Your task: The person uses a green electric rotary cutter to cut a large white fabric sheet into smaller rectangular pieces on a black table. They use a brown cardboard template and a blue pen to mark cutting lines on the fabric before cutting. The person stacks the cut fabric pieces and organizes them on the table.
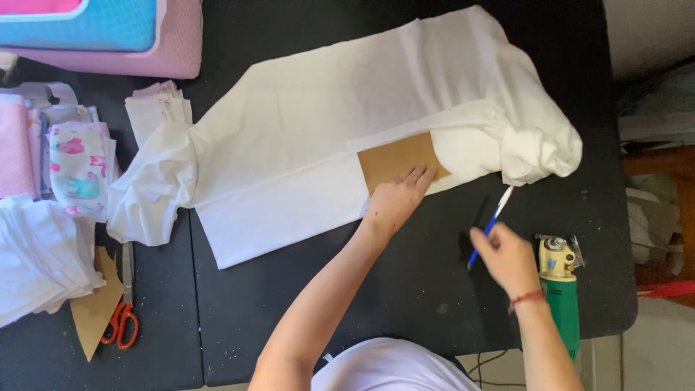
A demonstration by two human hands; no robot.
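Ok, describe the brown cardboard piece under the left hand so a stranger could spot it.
On the black table lies a long white fabric. Near its right end, the left hand presses a flat tan cardboard piece, the only brown shape on the cloth.

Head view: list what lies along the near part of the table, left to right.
Stack of white cloth → orange-handled scissors → left hand on brown cardboard template → right hand holding blue pen → green-and-yellow electric cutter.

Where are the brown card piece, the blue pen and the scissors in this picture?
brown card piece [394, 161], head view, on its bare middle above the left hand.
blue pen [494, 221], head view, mid-shaft above the right hand.
scissors [121, 326], head view, on the orange handles.
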